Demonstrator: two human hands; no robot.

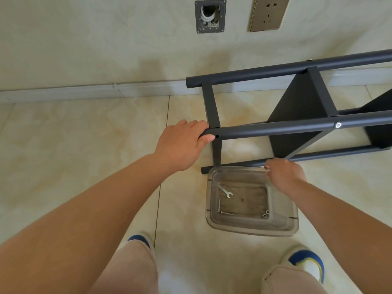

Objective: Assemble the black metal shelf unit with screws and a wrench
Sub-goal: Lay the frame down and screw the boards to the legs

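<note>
The black shelf unit (301, 115) lies on its side on the tiled floor (84, 145) near the wall. The left hand (182, 145) grips the end of an upper tube. The right hand (284, 175) pinches the far rim of a clear tray (252, 227) holding a wrench (225, 191) and screws (226, 213).

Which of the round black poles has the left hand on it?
The near upper pole: the left hand grips its free end beside an empty screw hole. The far pole and floor pole are ungripped.
</note>
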